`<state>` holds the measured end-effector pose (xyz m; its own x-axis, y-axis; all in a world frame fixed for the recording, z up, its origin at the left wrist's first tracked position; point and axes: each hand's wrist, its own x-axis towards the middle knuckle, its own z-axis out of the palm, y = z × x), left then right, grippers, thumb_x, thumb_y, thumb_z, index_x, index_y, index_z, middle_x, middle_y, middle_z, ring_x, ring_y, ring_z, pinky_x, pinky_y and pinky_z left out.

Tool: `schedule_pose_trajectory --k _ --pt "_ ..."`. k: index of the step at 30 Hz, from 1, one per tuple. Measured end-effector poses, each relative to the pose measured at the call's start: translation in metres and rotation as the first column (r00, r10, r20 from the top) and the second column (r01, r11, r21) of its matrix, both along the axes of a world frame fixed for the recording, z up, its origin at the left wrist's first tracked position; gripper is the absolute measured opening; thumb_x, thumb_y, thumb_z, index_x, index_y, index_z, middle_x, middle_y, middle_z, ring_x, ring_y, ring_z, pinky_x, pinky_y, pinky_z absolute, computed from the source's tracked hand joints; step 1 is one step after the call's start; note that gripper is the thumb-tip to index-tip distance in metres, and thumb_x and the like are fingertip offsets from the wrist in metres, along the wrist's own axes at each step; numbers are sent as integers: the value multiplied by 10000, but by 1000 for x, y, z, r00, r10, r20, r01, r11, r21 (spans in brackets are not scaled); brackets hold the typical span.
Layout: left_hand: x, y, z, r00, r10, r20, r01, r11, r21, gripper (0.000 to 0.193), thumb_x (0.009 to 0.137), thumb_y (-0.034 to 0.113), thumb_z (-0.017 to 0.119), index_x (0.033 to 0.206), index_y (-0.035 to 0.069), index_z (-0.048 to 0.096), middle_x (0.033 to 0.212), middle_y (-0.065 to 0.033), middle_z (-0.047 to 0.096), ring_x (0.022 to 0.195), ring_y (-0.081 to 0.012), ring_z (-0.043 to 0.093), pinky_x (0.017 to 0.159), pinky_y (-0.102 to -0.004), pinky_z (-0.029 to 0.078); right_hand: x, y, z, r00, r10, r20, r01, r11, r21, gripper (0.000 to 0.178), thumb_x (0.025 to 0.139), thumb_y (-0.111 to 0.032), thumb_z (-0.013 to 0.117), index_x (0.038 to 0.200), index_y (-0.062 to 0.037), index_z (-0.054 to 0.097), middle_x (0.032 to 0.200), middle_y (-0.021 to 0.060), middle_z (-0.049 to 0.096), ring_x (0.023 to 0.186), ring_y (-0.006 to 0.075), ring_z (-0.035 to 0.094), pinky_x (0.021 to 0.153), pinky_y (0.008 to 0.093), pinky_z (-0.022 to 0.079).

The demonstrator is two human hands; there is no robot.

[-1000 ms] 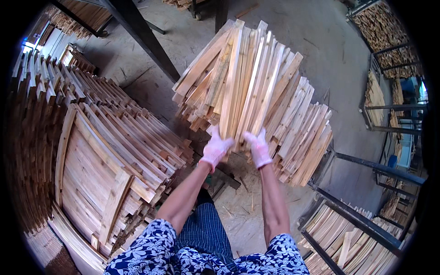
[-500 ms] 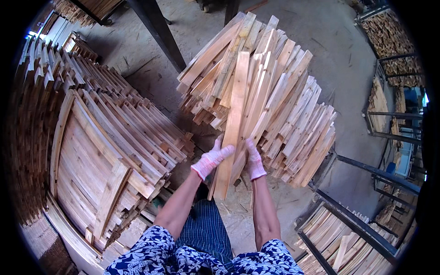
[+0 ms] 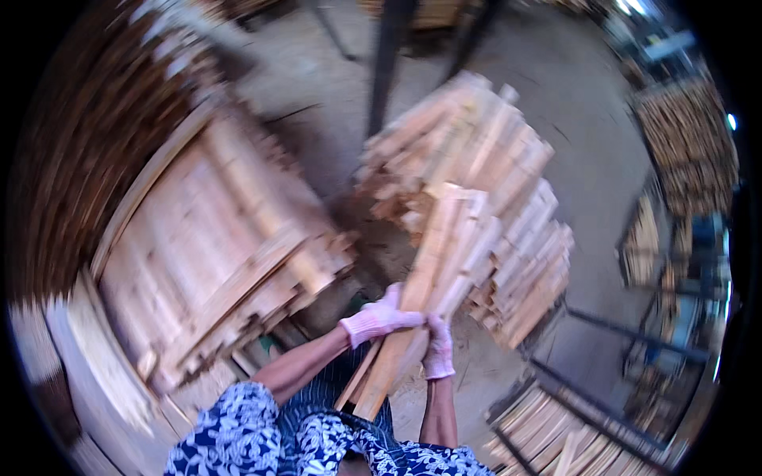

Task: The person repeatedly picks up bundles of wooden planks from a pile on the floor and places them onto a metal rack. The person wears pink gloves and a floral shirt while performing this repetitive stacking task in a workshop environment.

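Over grey floor (image 3: pixel 579 135), left hand (image 3: pixel 384 316) and right hand (image 3: pixel 439 351) clasp slats (image 3: pixel 444 258) between them.

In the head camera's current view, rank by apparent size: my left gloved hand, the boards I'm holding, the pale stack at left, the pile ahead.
1. Pale stack at left
2. Pile ahead, partly covered
3. Held boards
4. Left gloved hand

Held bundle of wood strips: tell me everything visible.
The bundle is several long, flat, pale-brown strips, apparently bare wood, uneven at the ends and slightly fanned. It slants in view from lower left to upper right. Gloved left hand and right hand hold it from either side. Blur hides finer detail; contact with the pile beyond is unclear.
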<state>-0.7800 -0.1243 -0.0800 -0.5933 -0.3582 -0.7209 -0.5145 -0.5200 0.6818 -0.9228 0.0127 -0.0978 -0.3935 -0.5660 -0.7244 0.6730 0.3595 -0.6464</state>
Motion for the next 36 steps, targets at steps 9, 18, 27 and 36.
schedule_pose_trajectory --k 9,18,27,36 --pt "127 12 115 807 345 -479 -463 873 -151 1116 754 413 860 1573 -1 226 1418 -208 538 1317 -257 516 1111 -349 423 108 -58 185 828 321 -460 -428 891 -149 801 899 -343 680 1537 -3 336 1358 152 542 1191 272 583 1031 392 478" --pt "320 -37 148 332 758 -561 -913 407 10 529 894 245 793 1333 17 606 1279 -117 673 1082 -187 675 883 -314 569 268 -239 182 377 660 -649 -909 397 -124 796 865 -230 757 1523 -1 372 1257 137 634 1075 208 619 946 329 495" --pt "487 -22 108 508 860 38 -526 345 -777 470 876 348 676 1276 122 579 1024 -225 631 909 -346 658 766 -419 536 313 -262 114 229 600 -767 -881 462 99 872 795 -178 823 1501 15 348 1125 126 664 943 217 639 841 352 538" --pt "626 70 125 -79 779 622 -116 612 -782 734 882 223 657 1537 168 331 1343 -252 554 1131 -379 630 906 -497 511 374 -178 203 401 727 -558 -898 434 -79 684 814 -180 802 1393 -15 478 1060 70 644 837 187 624 748 356 537"
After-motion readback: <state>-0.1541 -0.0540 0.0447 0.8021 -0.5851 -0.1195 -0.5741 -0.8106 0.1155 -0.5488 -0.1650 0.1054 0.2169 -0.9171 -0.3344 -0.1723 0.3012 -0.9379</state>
